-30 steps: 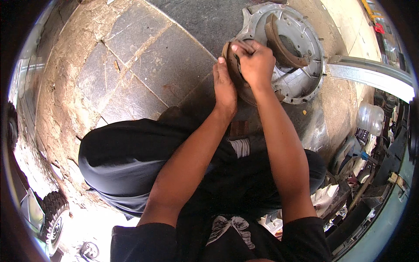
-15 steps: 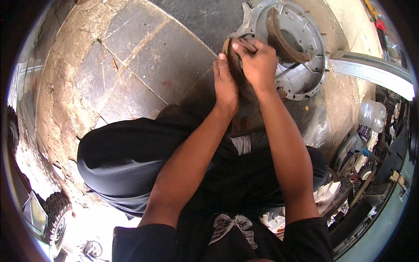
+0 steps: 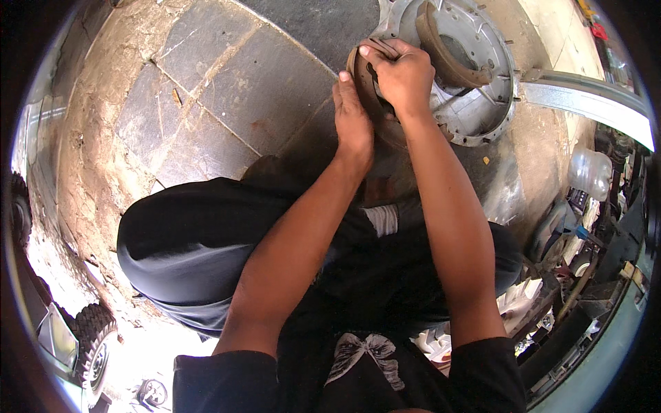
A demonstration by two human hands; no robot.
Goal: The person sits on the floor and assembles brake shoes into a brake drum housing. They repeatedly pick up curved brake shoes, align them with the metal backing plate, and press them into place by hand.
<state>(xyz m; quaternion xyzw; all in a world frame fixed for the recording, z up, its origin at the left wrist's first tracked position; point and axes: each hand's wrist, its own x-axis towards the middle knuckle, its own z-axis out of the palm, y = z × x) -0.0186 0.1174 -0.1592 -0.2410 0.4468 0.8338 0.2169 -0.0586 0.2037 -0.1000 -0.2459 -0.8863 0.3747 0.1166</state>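
Note:
A brown curved brake shoe [image 3: 365,93] stands on edge against a round grey metal housing [image 3: 506,103]. My left hand [image 3: 354,124] grips its outer left side, with the upper digit stretched along the rim and the other fingers partly hidden. At the upper end of the shoe, my right hand [image 3: 407,79] is closed, its thumb lying near the rim. A thin brownish strip [image 3: 384,48] shows between the thumb and curled fingers; what it is, I cannot tell. Inside the housing, just right of my right hand, stands a second brake shoe [image 3: 447,55].
My crossed legs in dark trousers [image 3: 186,241] lie below my arms. Dark floor tiles [image 3: 255,89] spread out to the left. On the right are a metal rail [image 3: 585,103], a clear plastic bottle [image 3: 590,173] and piled machine parts. A knobbly tyre [image 3: 93,337] shows at lower left.
My right hand has slid up and left toward the upper end of the brake shoe. My left hand stays at the shoe's outer side. The view has shifted slightly.

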